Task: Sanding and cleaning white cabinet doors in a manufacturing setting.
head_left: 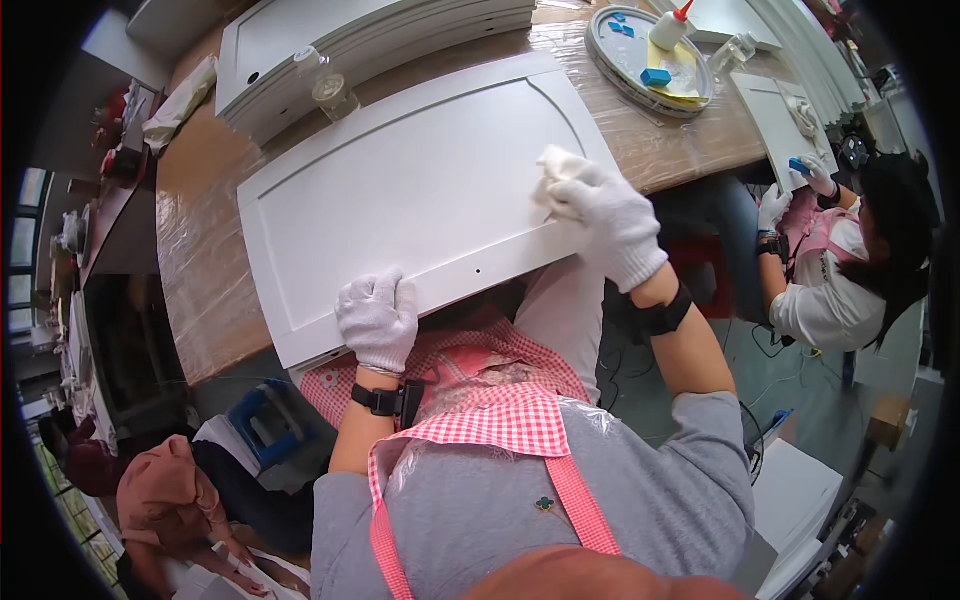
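A white cabinet door panel with a raised frame lies tilted across the table's front edge before me. My left hand, in a white knit glove, grips the panel's near edge toward its left corner; the thumb rests on top and the other fingers are partly hidden. In the same kind of glove, my right hand is closed round a crumpled white cloth over the panel's right side. Just past the far edge stands a clear bottle with some liquid in it.
More white panels are stacked at the back left. A round lid-like tray holds a white squeeze bottle with a red tip and blue blocks. Plastic film covers the wooden table. A co-worker sits at the right, another lower left.
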Available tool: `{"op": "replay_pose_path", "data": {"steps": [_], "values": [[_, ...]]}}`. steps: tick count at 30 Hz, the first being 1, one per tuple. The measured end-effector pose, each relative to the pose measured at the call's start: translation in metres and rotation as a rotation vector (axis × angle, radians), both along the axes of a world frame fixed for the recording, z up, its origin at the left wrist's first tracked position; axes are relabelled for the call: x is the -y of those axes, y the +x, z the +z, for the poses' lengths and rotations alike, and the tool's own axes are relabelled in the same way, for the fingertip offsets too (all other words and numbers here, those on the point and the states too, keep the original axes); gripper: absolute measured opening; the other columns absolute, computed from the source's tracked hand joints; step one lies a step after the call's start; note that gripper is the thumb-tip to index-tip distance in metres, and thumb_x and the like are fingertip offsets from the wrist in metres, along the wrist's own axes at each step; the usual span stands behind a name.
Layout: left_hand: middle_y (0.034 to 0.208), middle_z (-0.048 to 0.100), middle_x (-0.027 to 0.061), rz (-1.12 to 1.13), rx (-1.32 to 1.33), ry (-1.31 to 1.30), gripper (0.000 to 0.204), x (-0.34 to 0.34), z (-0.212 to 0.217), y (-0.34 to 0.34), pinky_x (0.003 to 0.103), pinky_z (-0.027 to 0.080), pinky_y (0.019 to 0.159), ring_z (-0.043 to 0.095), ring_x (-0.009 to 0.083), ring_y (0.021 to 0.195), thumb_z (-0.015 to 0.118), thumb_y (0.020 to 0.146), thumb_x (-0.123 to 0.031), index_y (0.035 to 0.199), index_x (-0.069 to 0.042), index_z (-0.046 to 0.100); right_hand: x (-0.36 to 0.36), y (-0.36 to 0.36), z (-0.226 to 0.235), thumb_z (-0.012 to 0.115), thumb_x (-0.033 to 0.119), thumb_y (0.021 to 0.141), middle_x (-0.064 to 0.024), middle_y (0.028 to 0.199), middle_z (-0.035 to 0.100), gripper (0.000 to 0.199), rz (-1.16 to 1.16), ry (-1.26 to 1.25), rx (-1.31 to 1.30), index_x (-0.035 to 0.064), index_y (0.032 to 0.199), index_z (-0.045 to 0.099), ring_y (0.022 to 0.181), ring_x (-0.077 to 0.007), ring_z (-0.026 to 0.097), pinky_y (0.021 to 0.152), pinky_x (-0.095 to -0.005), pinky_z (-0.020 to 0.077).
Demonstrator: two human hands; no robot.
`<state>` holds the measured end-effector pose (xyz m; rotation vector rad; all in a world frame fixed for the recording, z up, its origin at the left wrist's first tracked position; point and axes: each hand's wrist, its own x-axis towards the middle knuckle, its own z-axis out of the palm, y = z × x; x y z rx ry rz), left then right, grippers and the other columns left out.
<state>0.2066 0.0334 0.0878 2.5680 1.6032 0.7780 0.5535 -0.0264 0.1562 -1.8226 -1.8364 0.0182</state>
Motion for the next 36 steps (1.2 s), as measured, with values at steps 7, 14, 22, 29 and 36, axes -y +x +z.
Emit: {"op": "replay_pose_path", "data": {"steps": [7, 14, 22, 29, 36], "values": [[0.098, 0.063, 0.0090, -0.113, -0.098, -0.053, 0.064, 0.004, 0.015, -0.006, 0.050, 0.049, 0.088, 0.060, 0.0326, 0.095, 0.088, 0.072, -0.055, 0.120, -0.014, 0.077, -0.132, -0.097, -0.041, 0.063, 0.016, 0.092, -0.0158, 0.116, 0.069, 0.025, 0.288, -0.230, 0.346, 0.0027, 0.109, 0.074, 0.102, -0.0308, 0.072, 0.079, -0.0462, 0.0615], [0.098, 0.056, 0.0068, -0.126, -0.175, -0.048, 0.084, 0.005, 0.012, -0.005, 0.048, 0.047, 0.086, 0.056, 0.0297, 0.096, 0.090, 0.059, -0.064, 0.128, -0.016, 0.076, -0.179, 0.013, -0.037, 0.053, 0.027, 0.107, -0.0249, 0.118, 0.069, 0.032, -0.273, -0.300, 0.180, 0.0050, 0.106, 0.077, 0.102, -0.0426, 0.072, 0.085, -0.0529, 0.0598], [0.094, 0.056, 0.0053, -0.126, -0.136, -0.090, 0.085, 0.007, 0.012, -0.005, 0.047, 0.046, 0.084, 0.056, 0.0288, 0.093, 0.093, 0.055, -0.060, 0.126, -0.015, 0.078, -0.004, -0.020, 0.016, 0.063, 0.021, 0.098, -0.0186, 0.112, 0.069, 0.024, -0.056, -0.738, 0.051, 0.0068, 0.115, 0.070, 0.097, -0.0399, 0.071, 0.082, -0.0482, 0.0594], [0.092, 0.055, 0.0056, -0.140, -0.089, -0.083, 0.081, 0.004, 0.012, -0.001, 0.047, 0.046, 0.082, 0.055, 0.0289, 0.090, 0.094, 0.055, -0.057, 0.122, -0.014, 0.079, -0.083, -0.120, -0.024, 0.063, 0.021, 0.096, -0.0169, 0.113, 0.070, 0.027, 0.335, -0.381, 0.192, 0.0093, 0.118, 0.071, 0.094, -0.0319, 0.075, 0.077, -0.0453, 0.0624], [0.094, 0.056, 0.0058, -0.143, -0.104, -0.084, 0.083, 0.004, 0.012, -0.001, 0.048, 0.045, 0.085, 0.055, 0.0299, 0.093, 0.095, 0.052, -0.058, 0.120, -0.012, 0.080, -0.232, -0.076, -0.046, 0.060, 0.017, 0.099, -0.0188, 0.122, 0.067, 0.024, 0.099, -0.299, 0.334, 0.0062, 0.116, 0.072, 0.105, -0.0343, 0.075, 0.080, -0.0495, 0.0634]]}}
